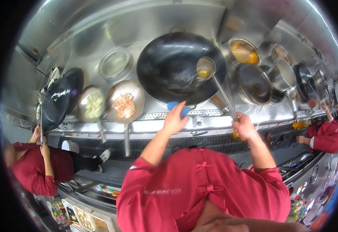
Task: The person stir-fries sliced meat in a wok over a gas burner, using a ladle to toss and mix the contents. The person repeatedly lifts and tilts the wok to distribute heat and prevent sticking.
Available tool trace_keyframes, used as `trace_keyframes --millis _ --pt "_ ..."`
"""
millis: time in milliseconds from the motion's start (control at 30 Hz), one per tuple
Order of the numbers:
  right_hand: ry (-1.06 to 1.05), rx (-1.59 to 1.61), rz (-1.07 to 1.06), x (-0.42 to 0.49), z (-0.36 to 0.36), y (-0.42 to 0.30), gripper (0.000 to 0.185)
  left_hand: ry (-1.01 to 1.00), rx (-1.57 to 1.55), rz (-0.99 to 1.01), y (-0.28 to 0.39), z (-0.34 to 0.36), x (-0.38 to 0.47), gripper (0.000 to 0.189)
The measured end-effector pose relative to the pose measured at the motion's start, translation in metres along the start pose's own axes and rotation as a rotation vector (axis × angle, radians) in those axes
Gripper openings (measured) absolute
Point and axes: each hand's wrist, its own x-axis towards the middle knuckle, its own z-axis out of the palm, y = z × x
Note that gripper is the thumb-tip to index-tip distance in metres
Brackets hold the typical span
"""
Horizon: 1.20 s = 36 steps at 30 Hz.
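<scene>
A large black wok (169,58) sits on the steel range before me. My left hand (175,119) presses a folded blue cloth (173,106) against the wok's near rim, beside its small loop handle. In my right hand (243,125) is the long handle of a metal ladle (206,64). The ladle's bowl hangs over the right part of the wok with some yellow oil in it. The wok's inside is shiny near the bottom. To the left rest two perforated strainers, one with orange-pink pieces (124,105) and one with pale green pieces (92,105).
A round steel pot (115,63) stands behind the strainers. On the right are a basin of yellow oil (245,52), a dark-bottomed pan (255,84) and a steel pot (282,76). Co-workers in red stand at left (35,168) and right (328,136). Food tubs (83,217) lie behind me.
</scene>
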Motion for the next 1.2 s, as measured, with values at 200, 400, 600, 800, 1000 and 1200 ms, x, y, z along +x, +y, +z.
trace_keyframes --millis 200,400,600,800,1000,1200 --pt "0.171 -0.372 -0.169 0.006 -0.007 -0.02 0.054 -0.094 -0.154 -0.279 -0.055 0.007 -0.124 0.03" --pt "0.042 -0.009 0.009 0.044 0.026 -0.018 0.053 -0.276 -0.066 -0.928 -0.167 0.038 -0.251 0.029" --pt "0.331 -0.11 -0.077 0.066 0.092 0.028 0.045 -0.711 0.264 -1.025 -0.224 0.032 -0.335 0.038" --pt "0.143 1.073 -0.007 -0.043 -0.011 0.04 0.029 -0.667 0.193 -0.878 -0.224 0.016 -0.315 0.037" --pt "0.202 1.08 0.107 -0.076 -0.086 0.08 0.021 -0.608 0.224 -0.581 -0.236 0.036 -0.297 0.027" --pt "0.362 1.209 0.041 -0.047 -0.123 0.194 0.046 -0.424 0.113 -0.836 -0.191 0.101 -0.321 0.026"
